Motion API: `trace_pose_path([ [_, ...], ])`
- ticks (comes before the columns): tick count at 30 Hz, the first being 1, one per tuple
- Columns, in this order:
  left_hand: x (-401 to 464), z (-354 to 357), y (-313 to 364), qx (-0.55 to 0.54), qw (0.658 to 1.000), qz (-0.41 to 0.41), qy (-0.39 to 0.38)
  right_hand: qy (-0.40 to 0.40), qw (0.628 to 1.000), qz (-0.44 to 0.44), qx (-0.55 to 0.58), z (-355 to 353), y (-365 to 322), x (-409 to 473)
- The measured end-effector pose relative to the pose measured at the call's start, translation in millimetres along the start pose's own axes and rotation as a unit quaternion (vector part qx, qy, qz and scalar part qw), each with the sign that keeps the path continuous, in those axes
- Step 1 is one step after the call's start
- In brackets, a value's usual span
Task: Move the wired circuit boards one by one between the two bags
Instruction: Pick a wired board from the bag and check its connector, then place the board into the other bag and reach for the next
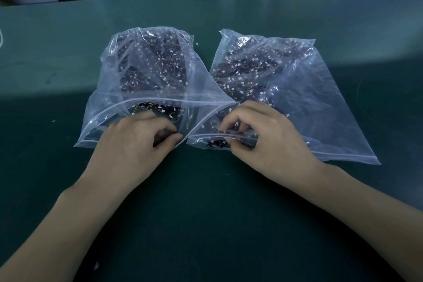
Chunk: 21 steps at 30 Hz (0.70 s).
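2 clear bags (146, 71) (unlabelled), hands (135, 142) inside

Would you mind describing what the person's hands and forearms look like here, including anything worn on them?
Both hands are bare: the left hand and right hand have no gloves, and no rings show. Both forearms are uncovered as far as the frame's lower edge, with no sleeves, watch or wrist strap in view. The fingernails look short and unpainted.
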<state>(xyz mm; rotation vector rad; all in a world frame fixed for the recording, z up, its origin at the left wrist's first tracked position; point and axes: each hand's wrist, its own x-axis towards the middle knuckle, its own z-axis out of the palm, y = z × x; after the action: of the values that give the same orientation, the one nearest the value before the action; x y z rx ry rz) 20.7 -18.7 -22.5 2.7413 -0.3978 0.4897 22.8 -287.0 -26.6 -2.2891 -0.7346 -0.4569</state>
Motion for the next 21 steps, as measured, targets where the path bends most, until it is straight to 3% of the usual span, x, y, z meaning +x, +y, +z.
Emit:
trace_pose_path([
  [9, 0.7, 4.9, 2.8, -0.085, 0.993, 0.044, 0.063, -0.019, 1.0, 0.013, -0.013, 0.9, -0.3, -0.3],
  [16, 1.3, 6.2, 2.5, -0.082, 0.991, 0.074, 0.075, -0.046, 0.999, 0.02, -0.005, 1.1, -1.2, -1.6],
  [21, 0.8, 4.5, 4.1, -0.077, 0.985, 0.093, 0.126, -0.026, 0.999, 0.012, 0.033, 2.2, -1.8, -3.5],
])
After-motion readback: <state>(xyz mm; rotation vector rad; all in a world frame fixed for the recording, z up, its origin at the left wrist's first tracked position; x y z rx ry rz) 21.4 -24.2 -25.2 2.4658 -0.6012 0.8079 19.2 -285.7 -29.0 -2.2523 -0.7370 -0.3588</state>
